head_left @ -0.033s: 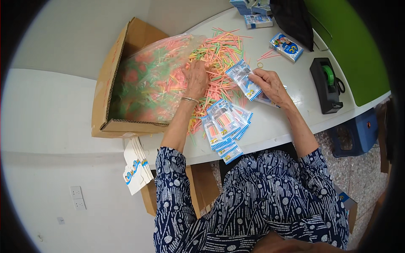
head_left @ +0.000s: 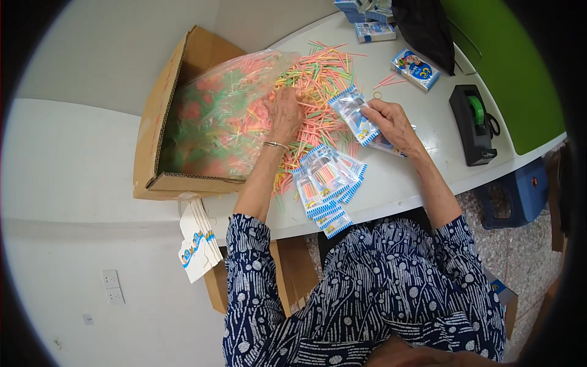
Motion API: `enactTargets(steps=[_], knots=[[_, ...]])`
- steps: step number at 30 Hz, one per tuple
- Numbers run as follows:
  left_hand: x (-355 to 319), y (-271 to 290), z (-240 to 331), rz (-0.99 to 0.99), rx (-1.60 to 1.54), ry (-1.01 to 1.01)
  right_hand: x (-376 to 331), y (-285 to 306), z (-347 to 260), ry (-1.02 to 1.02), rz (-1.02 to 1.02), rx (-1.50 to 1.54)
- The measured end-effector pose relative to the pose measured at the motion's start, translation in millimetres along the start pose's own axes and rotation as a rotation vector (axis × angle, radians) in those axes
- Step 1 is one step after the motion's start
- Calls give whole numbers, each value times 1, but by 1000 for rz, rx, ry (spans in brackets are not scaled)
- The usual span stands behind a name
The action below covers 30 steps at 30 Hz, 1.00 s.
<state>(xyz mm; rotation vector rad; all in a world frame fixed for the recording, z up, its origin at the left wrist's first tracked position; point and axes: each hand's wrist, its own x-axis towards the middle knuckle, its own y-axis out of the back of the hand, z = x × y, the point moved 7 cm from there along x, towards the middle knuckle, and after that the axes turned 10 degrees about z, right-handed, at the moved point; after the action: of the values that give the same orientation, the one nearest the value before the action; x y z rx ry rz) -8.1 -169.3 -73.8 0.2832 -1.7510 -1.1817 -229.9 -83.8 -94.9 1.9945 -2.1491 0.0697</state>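
My left hand [head_left: 285, 116] reaches into a loose heap of thin pastel sticks [head_left: 321, 76] in pink, green and yellow. Its fingers bend down among the sticks and their tips are hidden, so I cannot see whether they grip any. In my right hand [head_left: 394, 125], a clear packet with blue-striped ends [head_left: 353, 110] is pinched between thumb and fingers, tilted beside the heap. Part of another packet [head_left: 384, 145] shows under that hand. Between my forearms, several overlapping packets [head_left: 327, 177] lie fanned near the table edge, with sticks visible inside the upper ones.
A cardboard box [head_left: 150, 140] at left holds a large clear bag of sticks [head_left: 226, 110]. Toward the right are a black tape dispenser [head_left: 468, 131], a blue printed packet [head_left: 416, 69] and a black bag [head_left: 428, 30]. Folded white cards [head_left: 199, 241] hang at the table edge.
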Motion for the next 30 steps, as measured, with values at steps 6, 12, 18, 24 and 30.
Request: enactTargets(steps=[6, 12, 18, 24, 30], knots=[[10, 18, -12, 35, -493, 409, 7, -6, 14, -80, 107, 120], [4, 5, -15, 129, -1626, 1182, 24, -56, -1, -168, 152, 697], [2, -12, 32, 226, -2063, 1310, 49, -116, 17, -404, 321, 1200], [-15, -15, 18, 520, -1901, 1215, 50, -137, 14, -435, 392, 1272], [-18, -17, 20, 530, -1813, 1188, 53, -131, 9, -417, 407, 1250]])
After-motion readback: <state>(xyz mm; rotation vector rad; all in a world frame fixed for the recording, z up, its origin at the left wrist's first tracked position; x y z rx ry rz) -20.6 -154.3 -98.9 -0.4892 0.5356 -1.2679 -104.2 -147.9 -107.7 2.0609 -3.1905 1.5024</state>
